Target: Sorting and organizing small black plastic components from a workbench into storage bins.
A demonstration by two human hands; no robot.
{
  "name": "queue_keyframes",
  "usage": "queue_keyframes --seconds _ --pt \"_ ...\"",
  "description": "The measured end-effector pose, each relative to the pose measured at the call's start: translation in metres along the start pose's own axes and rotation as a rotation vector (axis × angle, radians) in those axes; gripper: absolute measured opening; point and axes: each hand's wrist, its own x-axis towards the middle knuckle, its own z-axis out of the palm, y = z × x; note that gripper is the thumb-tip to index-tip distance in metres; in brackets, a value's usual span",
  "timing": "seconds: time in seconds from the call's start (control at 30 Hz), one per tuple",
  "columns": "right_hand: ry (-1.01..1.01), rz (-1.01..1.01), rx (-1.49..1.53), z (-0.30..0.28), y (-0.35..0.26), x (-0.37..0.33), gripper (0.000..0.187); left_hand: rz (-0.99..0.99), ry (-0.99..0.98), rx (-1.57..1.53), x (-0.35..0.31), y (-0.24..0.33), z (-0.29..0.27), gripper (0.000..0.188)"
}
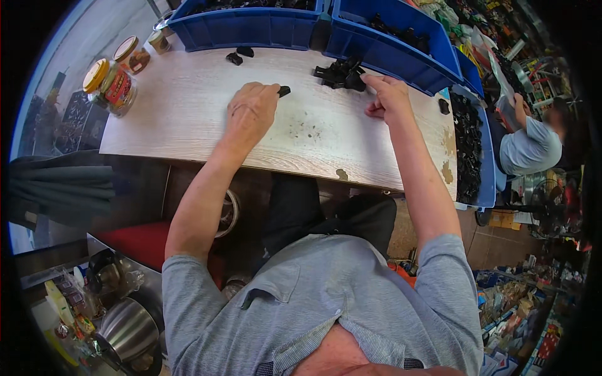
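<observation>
My left hand (252, 108) is closed over the white wood-grain table (194, 119), gripping a small black plastic part (284, 91) that sticks out past the fingertips. Its exact kind cannot be made out. Farther right, a pile of similar black parts (338, 72) lies against the front of a blue bin. At the right edge of that pile, thumb and forefinger of my right hand (390, 97) are pinched on one black piece, the other fingers curled. Two more black parts (234, 58) lie loose beyond my left hand.
Two blue bins (248, 28) (382, 47) with black parts line the table's far side. Another blue bin (486, 160), full of black pieces, stands at the right edge. Jars (113, 88) stand at the far left. A single black part (444, 106) lies far right. Another person (530, 147) is beyond.
</observation>
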Motion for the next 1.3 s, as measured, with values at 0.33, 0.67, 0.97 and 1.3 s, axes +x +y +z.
queue_keyframes --seconds 0.33,0.67,0.97,1.3 --pt "0.066 0.092 -0.056 0.023 -0.01 0.009 0.023 -0.137 0.055 -0.056 0.005 -0.015 0.003 0.016" --pt "-0.035 0.013 0.032 0.015 0.003 -0.002 0.025 -0.084 0.095 -0.053 0.003 -0.011 0.002 0.019" --pt "0.007 -0.071 -0.089 0.029 0.005 -0.012 0.032 -0.038 0.125 0.004 0.003 -0.009 0.005 0.018" --pt "-0.103 0.001 -0.103 0.014 0.008 -0.03 0.024 -0.02 0.058 0.042 0.001 -0.005 0.001 0.022"
